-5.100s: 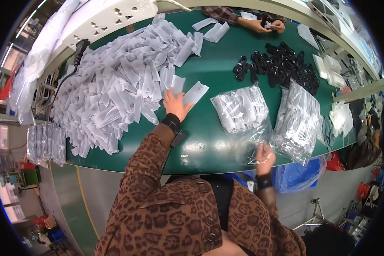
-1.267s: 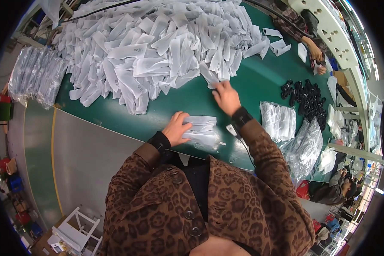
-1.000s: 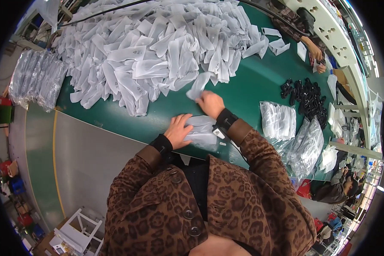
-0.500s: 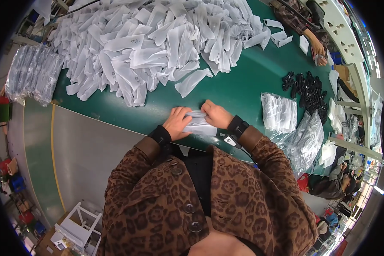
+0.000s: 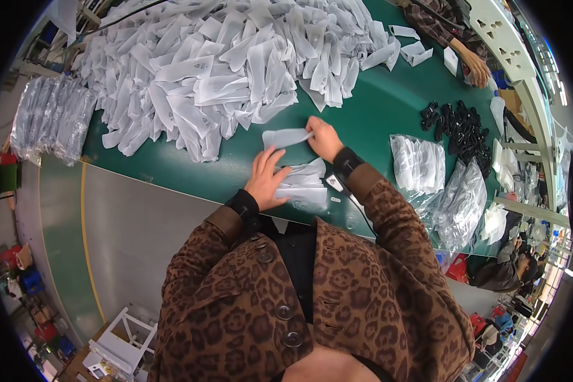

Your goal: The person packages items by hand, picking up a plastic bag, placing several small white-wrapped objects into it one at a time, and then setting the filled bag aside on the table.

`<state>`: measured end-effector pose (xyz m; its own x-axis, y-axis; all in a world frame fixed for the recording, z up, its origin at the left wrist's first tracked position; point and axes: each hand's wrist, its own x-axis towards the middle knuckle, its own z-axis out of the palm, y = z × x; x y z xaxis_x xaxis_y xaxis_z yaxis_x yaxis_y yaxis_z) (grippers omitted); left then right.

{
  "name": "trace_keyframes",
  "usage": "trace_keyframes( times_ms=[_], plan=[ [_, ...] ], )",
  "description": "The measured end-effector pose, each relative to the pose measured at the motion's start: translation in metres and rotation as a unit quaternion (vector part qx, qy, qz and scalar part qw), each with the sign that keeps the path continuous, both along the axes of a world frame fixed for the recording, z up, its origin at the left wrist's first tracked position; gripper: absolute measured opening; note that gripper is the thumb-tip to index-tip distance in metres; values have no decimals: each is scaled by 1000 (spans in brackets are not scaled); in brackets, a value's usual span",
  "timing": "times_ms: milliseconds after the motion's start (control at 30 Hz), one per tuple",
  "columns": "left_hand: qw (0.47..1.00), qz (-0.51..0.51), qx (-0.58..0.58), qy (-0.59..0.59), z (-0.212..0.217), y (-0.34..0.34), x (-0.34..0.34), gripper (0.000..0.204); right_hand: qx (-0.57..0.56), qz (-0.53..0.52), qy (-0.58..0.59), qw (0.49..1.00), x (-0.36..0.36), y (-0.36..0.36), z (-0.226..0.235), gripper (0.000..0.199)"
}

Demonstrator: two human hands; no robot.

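Observation:
Close to the table's near edge lies a small row of narrow frosted plastic bags (image 5: 307, 184), laid side by side. My left hand (image 5: 265, 181) rests at their left end, fingers spread and the thumb touching them. Just beyond the row, my right hand (image 5: 326, 141) pinches the right end of a single frosted plastic bag (image 5: 285, 138), held above the green table (image 5: 356, 149). The fingertips of my left hand are close to this bag's lower left end; whether they touch it I cannot tell. What the bags contain is hard to make out.
A large heap of frosted bags (image 5: 229, 76) covers the far table. Clear-wrapped bundles (image 5: 54, 118) stand at left. On the right are a packed bundle (image 5: 417, 164), black coiled cables (image 5: 458, 130) and clear plastic bags (image 5: 461, 204). A co-worker's hand (image 5: 474, 69) is at far right.
The single bag that lay near the heap is now in my right hand, which moved up and away from the row. My left hand's fingers have spread apart.

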<state>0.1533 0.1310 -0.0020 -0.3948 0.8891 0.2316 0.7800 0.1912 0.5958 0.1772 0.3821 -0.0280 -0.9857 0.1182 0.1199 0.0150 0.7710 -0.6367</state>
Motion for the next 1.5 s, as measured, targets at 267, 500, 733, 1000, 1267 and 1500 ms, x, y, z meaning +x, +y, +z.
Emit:
trace_keyframes(
  times_ms=[267, 500, 733, 1000, 1267, 1500],
  plan=[
    [996, -83, 18, -31, -20, 15, -24, 68, 2, 38, -61, 997, 65, -13, 15, 18],
    [991, -124, 11, -51, -31, 38, -19, 75, 72, 51, 44, 995, 98, -36, 42, 64],
    [980, -154, 93, -86, -42, 34, -11, 93, 99, 19, -77, 992, 119, -65, 11, 96],
    [974, -223, 15, -36, -13, 59, 6, 98, 134, -97, -2, 986, 147, -69, 26, 98],
    [969, -234, -8, -77, -32, 72, 27, 96, 138, -60, 12, 989, 178, -50, 1, 93],
    [947, -322, 8, 15, -44, 90, 8, 96, 124, -118, 30, 985, 180, -54, 1, 85]
  ],
)
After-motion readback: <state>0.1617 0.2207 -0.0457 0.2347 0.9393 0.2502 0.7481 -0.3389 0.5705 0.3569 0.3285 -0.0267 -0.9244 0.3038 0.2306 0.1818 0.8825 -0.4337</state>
